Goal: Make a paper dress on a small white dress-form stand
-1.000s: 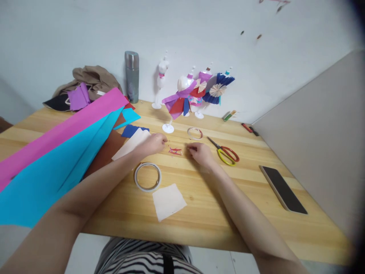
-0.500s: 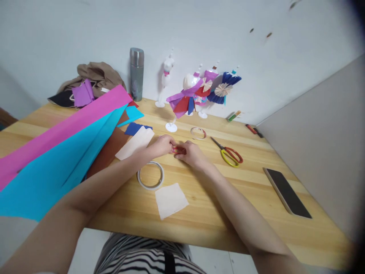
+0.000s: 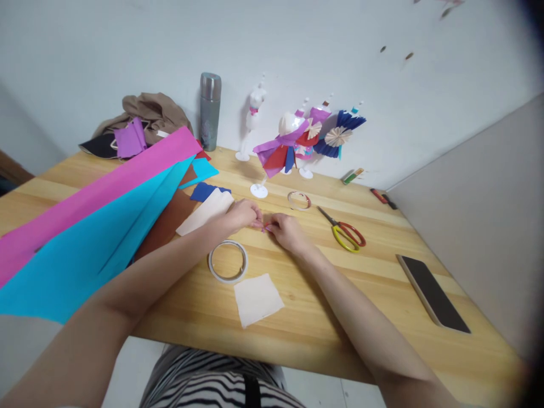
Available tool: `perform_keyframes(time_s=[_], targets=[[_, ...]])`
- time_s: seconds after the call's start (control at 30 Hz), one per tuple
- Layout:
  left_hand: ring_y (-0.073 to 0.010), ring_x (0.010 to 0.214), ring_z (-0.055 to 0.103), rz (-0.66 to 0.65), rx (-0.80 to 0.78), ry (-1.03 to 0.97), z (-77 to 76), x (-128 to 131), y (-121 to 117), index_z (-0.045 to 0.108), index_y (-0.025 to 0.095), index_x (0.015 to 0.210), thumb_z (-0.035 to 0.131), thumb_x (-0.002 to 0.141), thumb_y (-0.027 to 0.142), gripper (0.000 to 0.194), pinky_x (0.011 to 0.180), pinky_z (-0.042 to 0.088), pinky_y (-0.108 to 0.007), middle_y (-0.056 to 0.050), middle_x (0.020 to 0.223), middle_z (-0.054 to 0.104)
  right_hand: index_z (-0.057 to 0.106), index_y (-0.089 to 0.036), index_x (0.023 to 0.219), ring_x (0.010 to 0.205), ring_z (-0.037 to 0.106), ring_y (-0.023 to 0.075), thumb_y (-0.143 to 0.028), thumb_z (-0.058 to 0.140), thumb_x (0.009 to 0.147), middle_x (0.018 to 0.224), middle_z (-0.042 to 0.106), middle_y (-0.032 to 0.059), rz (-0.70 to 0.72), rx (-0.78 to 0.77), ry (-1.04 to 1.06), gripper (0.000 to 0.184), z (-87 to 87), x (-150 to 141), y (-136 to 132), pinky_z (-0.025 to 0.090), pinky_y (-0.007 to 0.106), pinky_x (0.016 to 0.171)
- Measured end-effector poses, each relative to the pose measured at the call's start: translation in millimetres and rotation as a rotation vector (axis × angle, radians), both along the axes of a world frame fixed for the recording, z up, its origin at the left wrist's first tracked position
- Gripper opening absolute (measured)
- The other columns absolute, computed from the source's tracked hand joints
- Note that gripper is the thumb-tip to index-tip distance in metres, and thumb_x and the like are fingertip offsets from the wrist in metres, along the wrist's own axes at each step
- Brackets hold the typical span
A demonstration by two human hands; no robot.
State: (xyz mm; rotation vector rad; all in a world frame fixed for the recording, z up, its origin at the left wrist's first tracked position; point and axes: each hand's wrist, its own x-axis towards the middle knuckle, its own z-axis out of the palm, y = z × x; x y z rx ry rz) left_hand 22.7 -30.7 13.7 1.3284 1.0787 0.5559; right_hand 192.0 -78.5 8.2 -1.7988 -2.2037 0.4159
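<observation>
My left hand and my right hand meet over the middle of the table, fingertips pinched around a small pink-and-red piece. Most of that piece is hidden by the fingers, and its exact kind is too small to make out. Beside my left wrist lies a cream paper strip, partly over a blue paper piece. A roll of tape rests flat below my left hand. Nearer the table edge is a cream paper square.
Scissors and a phone lie to the right. Behind my hands are a thinner tape ring and several small dress forms in coloured paper. Large pink paper and blue paper cover the left. A thermos stands behind.
The whole view has shifted slightly. My fingers have turned a little around the small piece, and less red shows at my right fingertips. Both hands stay close together.
</observation>
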Motion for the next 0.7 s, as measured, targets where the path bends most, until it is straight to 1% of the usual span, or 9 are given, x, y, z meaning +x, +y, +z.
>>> perform_keyframes(time_s=[0.1, 0.2, 0.3, 0.37, 0.5, 0.63, 0.7], targets=[[-0.0131, 0.072, 0.075, 0.046, -0.098, -0.039, 7.0, 4, -6, 0.057, 0.015, 0.066, 0.055, 0.083, -0.007, 0.028, 0.087, 0.064, -0.031, -0.001, 0.065, 0.068, 0.076, -0.018, 0.083, 0.075, 0.068, 0.0185, -0.008, 0.058, 0.086, 0.084, 0.078, 0.0065, 0.028, -0.018, 0.013, 0.021, 5.5, 1, 1, 0.044, 0.025, 0.069], [-0.0112, 0.071, 0.074, 0.078, -0.141, -0.06, 12.2, 6, -11, 0.056, 0.015, 0.065, 0.053, 0.085, -0.008, 0.03, 0.089, 0.063, -0.028, 0.0, 0.064, 0.066, 0.078, -0.02, 0.082, 0.071, 0.066, 0.0165, -0.004, 0.055, 0.082, 0.08, 0.078, 0.0029, 0.075, -0.049, 0.021, 0.027, 15.5, -1, -1, 0.043, 0.024, 0.069], [-0.0104, 0.072, 0.073, 0.095, -0.156, -0.056, 14.4, 5, -13, 0.058, 0.015, 0.066, 0.053, 0.086, -0.008, 0.03, 0.09, 0.062, -0.026, 0.001, 0.063, 0.065, 0.079, -0.021, 0.082, 0.067, 0.065, 0.0161, -0.008, 0.059, 0.082, 0.076, 0.077, 0.0005, 0.102, -0.075, 0.019, 0.023, 24.0, -4, -4, 0.043, 0.024, 0.066], [-0.0115, 0.071, 0.073, 0.094, -0.162, -0.046, 14.8, 4, -12, 0.058, 0.015, 0.066, 0.052, 0.086, -0.007, 0.031, 0.09, 0.062, -0.027, 0.001, 0.06, 0.064, 0.079, -0.022, 0.084, 0.068, 0.066, 0.0168, -0.011, 0.063, 0.082, 0.077, 0.078, 0.0008, 0.097, -0.077, 0.013, 0.02, 25.3, -6, -6, 0.042, 0.025, 0.065], [-0.0135, 0.067, 0.073, 0.083, -0.144, -0.015, 20.3, -1, -6, 0.058, 0.015, 0.064, 0.052, 0.084, -0.008, 0.031, 0.088, 0.064, -0.031, 0.0, 0.058, 0.064, 0.077, -0.02, 0.081, 0.077, 0.069, 0.0215, -0.009, 0.061, 0.083, 0.084, 0.078, 0.0074, 0.054, -0.04, -0.007, 0.02, 16.7, -9, -9, 0.043, 0.028, 0.071], [-0.0118, 0.065, 0.071, 0.085, -0.096, 0.012, 35.0, -11, 0, 0.06, 0.013, 0.062, 0.052, 0.081, -0.01, 0.032, 0.091, 0.062, -0.033, 0.0, 0.06, 0.065, 0.073, -0.017, 0.092, 0.083, 0.068, 0.0236, -0.015, 0.058, 0.091, 0.098, 0.076, 0.0146, 0.024, 0.0, 0.026, 0.015, 4.2, -7, -12, 0.044, 0.03, 0.076], [-0.0115, 0.065, 0.071, 0.082, -0.079, 0.007, 41.5, -15, 2, 0.06, 0.013, 0.062, 0.052, 0.08, -0.01, 0.031, 0.09, 0.062, -0.032, 0.0, 0.06, 0.065, 0.069, -0.017, 0.092, 0.082, 0.067, 0.023, -0.018, 0.056, 0.094, 0.096, 0.075, 0.0149, 0.001, 0.01, 0.076, 0.013, 0.3, -3, -13, 0.045, 0.03, 0.076]])
